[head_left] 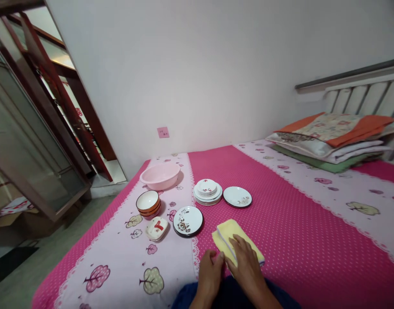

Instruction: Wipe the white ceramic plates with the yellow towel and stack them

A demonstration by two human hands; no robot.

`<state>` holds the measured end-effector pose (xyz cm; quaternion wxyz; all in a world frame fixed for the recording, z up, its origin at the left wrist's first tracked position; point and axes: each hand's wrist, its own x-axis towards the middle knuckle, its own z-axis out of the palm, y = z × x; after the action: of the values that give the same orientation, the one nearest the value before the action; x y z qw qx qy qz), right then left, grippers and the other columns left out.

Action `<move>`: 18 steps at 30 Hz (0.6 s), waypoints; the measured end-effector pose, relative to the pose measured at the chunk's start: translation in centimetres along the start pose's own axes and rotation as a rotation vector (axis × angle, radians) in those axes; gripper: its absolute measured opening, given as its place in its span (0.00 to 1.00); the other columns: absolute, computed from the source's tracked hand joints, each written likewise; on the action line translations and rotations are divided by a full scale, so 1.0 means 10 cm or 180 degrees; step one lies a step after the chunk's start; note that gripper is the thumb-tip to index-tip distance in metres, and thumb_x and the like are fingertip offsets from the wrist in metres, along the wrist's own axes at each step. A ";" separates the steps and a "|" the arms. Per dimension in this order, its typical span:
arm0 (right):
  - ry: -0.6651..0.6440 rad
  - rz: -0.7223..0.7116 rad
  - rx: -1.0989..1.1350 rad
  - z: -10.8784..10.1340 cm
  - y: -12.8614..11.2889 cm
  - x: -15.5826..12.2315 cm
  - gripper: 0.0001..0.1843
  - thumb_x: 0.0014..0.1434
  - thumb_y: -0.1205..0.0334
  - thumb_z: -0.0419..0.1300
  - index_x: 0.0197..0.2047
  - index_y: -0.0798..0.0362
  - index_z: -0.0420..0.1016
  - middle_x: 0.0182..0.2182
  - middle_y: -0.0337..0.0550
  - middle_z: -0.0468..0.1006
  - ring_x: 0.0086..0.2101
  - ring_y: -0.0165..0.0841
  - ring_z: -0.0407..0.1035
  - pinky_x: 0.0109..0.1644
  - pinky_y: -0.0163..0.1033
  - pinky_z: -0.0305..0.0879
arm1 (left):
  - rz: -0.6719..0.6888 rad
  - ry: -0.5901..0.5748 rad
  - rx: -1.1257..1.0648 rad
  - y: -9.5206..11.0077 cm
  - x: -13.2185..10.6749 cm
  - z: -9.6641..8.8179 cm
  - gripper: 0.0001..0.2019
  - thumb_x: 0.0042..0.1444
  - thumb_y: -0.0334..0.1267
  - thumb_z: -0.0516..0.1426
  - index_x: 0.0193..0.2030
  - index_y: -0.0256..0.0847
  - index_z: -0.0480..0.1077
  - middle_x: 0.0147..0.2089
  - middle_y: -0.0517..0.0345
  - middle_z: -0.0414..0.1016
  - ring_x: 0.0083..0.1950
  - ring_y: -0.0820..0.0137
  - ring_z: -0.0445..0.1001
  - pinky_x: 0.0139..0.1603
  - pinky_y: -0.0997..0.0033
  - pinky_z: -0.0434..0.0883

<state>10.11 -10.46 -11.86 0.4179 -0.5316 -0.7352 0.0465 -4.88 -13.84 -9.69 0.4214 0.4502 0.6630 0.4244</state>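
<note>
A folded yellow cloth (224,233) with a pale purple edge lies on the pink bedspread, close in front of me. My right hand (246,264) rests on top of it, fingers stretched out over the folds. At the cloth's near left corner is my left hand (210,274), its fingers loosely bent and the thumb apart from them; nothing shows in it. Beyond the cloth sit dark-rimmed flowered plates (187,221), a single similar plate (237,197) and a stack of white plates (208,197).
On the left stand stacked orange-brown bowls (148,204), a squarish white dish (157,228) with a red pattern, and a pink basin (160,176). Folded bedding (332,137) is piled at the far right by the headboard (373,96). The bed's left edge (87,240) drops to the floor.
</note>
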 end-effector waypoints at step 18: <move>0.0133 0.1722 0.1286 -0.57 0.69 0.42 0.24 0.53 0.44 0.52 0.38 0.53 0.79 0.34 0.51 0.85 0.34 0.45 0.78 0.37 0.42 0.71 | -0.0011 0.0797 0.0145 0.12 0.27 -0.16 0.05 0.55 0.35 0.52 0.34 0.41 0.69 0.31 0.57 0.73 0.35 0.63 0.73 0.37 0.66 0.68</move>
<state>18.68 -6.21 -9.33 0.5022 -0.6148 -0.5347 0.2896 -6.79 -11.26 -8.59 0.3257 0.4020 0.7207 0.4613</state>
